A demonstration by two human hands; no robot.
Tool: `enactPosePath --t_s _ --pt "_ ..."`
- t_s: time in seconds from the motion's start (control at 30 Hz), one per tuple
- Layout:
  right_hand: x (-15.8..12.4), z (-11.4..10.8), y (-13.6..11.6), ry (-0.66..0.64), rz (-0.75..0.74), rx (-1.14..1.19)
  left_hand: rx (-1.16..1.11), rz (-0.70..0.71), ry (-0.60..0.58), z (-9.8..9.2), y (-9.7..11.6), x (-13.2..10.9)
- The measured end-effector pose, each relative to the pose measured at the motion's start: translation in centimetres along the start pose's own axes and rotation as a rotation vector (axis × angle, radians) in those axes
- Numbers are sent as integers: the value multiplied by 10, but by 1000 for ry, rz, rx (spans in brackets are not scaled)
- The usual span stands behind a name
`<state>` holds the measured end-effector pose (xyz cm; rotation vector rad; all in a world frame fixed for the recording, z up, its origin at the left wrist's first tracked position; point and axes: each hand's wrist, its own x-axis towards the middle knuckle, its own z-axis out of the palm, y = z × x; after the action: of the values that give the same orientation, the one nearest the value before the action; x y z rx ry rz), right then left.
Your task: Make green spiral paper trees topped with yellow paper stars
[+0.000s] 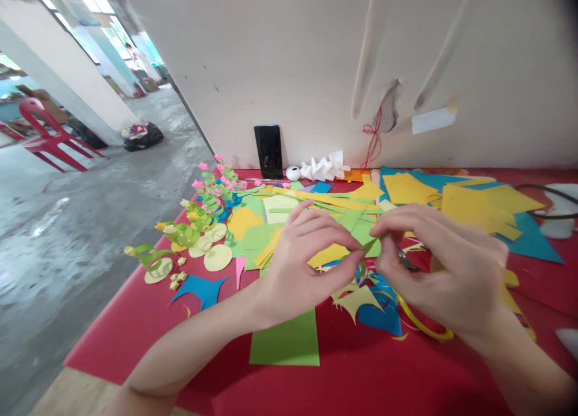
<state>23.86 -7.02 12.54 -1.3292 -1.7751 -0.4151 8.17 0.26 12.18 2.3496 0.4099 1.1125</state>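
Left hand (304, 264) and right hand (447, 271) are both pinching 1 green strip (369, 246), in front of the phone (268, 152) and a bit right of it. Scissors (408, 260) peek out by the right hand, can't tell if they're gripped.

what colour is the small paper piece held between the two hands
The paper piece is green, shown best in the head view.

Phone (268, 152) stood at back of worktop (383, 374), before panel (289, 61). Right of phone lay tissue (323, 167), then sheets (478, 205) farther off. Left and nearer stood paper spirals (210, 190); discs (218, 257) nearer still. Before phone lay strips (311, 197), then left hand (302, 265); right hand (442, 271) farther right, paper piece (369, 246) between. Chair (52, 136) stood far left of phone.
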Motion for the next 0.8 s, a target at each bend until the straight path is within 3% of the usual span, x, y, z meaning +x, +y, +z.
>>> enactPosePath --t_s 0.2,0.33,0.5,0.67,0.8 --pt "2 -6 4 100 23 -75 -25 0 18 0 0 1" --pt "3 -14 7 106 113 -77 -129 -90 -12 -1 0 2" --pt "5 -20 10 -97 269 305 -439 -329 -89 -2 0 1" --pt "7 -20 15 -374 233 560 -701 -533 -197 -2 -3 -1" --pt "9 -18 15 -437 224 599 -775 -591 -214 -2 -5 -2"
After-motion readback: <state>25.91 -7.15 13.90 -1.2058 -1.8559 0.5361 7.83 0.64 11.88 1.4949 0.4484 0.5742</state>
